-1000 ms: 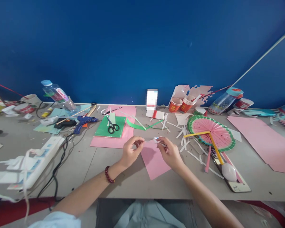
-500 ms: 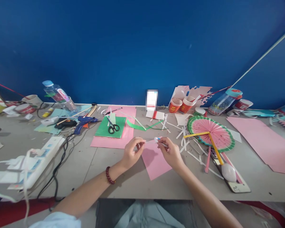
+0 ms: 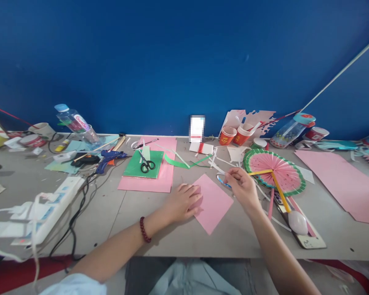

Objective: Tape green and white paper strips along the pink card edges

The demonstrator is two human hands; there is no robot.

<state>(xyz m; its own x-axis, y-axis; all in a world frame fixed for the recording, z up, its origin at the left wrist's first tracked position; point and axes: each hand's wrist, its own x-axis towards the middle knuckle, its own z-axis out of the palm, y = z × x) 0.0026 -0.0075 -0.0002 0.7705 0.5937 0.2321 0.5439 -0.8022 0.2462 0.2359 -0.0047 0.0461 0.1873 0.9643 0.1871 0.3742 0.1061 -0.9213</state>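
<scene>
My left hand [image 3: 184, 201] lies flat with fingers stretched out on the left corner of a small pink paper sheet [image 3: 215, 205] in the middle of the grey table [image 3: 110, 213]. My right hand [image 3: 244, 186] is to the right of the sheet, fingers pinched on a small tape roll with a blue rim [image 3: 223, 180] that sits just above the table beside the sheet's upper right edge. A watermelon paper fan [image 3: 275, 172] with yellow sticks lies right behind that hand.
Black scissors [image 3: 146, 165] rest on green paper over a larger pink sheet [image 3: 153, 180]. A blue glue gun [image 3: 109, 157], a white power strip [image 3: 46, 205] and cables lie left. Red paper cups [image 3: 233, 135], white paper strips and a big pink sheet [image 3: 341, 184] lie right.
Both hands had been held together above the pink sheet. The left hand has dropped flat onto it, the sheet has shifted right, and the right hand has moved right with the tape roll.
</scene>
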